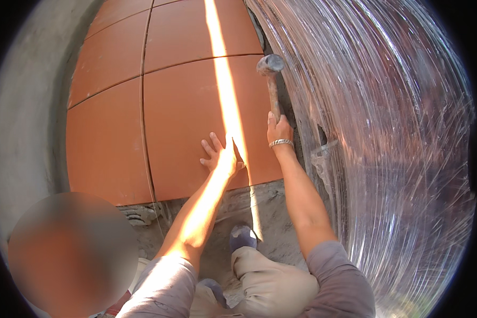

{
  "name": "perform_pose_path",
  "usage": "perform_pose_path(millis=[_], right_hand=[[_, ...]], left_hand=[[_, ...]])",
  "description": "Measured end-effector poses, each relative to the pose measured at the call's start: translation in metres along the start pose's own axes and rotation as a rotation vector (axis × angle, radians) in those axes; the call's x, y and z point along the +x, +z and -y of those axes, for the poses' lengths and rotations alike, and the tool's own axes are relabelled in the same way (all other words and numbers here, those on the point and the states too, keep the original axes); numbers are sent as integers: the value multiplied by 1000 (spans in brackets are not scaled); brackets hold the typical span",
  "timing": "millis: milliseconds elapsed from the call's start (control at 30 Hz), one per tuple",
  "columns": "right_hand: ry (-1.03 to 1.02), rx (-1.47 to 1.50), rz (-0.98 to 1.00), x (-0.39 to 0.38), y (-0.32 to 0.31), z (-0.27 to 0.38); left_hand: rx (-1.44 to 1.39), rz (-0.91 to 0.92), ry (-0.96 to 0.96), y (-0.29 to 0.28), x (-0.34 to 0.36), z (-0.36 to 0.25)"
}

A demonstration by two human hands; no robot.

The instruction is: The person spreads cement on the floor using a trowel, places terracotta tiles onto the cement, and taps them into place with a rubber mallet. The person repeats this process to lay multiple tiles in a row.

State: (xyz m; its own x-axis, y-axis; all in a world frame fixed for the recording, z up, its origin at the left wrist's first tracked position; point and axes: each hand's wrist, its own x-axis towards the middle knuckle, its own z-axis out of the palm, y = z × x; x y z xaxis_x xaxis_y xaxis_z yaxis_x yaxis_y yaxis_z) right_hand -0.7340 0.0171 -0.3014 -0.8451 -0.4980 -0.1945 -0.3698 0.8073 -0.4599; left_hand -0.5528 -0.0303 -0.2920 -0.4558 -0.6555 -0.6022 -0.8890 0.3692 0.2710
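Observation:
Large terracotta-coloured tiles point(188, 106) lie in rows on the floor, with narrow dark joints between them. My left hand point(221, 156) rests on the nearest tile, fingers spread and palm down, close to its front edge. In my right hand point(281, 130) is a mallet point(271, 64), gripped by its wooden handle. Its grey, dusty head is raised above the right edge of that same tile. A bracelet circles my right wrist.
A taut string point(142, 100) runs along a joint. Plastic-wrapped material point(387, 132) stands along the right, a grey wall point(24, 106) along the left. Rough mortar point(275, 212) borders the tile's front edge near my shoe point(243, 238). A blurred person point(71, 254) is at lower left.

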Motion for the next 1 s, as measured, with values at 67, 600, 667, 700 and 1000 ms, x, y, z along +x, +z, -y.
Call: perform_pose_path(millis=[67, 600, 667, 700, 1000], right_hand=[[52, -95, 72, -1, 0, -3], [81, 9, 114, -16, -8, -31], [121, 24, 148, -22, -9, -33], [131, -122, 195, -23, -9, -31], [14, -95, 110, -36, -10, -31]], left_hand=[[-19, -16, 0, -1, 0, -1], [9, -51, -14, 3, 0, -2], [7, -66, -13, 3, 0, -3], [10, -44, -24, 3, -1, -3], [8, -63, -27, -8, -3, -9]])
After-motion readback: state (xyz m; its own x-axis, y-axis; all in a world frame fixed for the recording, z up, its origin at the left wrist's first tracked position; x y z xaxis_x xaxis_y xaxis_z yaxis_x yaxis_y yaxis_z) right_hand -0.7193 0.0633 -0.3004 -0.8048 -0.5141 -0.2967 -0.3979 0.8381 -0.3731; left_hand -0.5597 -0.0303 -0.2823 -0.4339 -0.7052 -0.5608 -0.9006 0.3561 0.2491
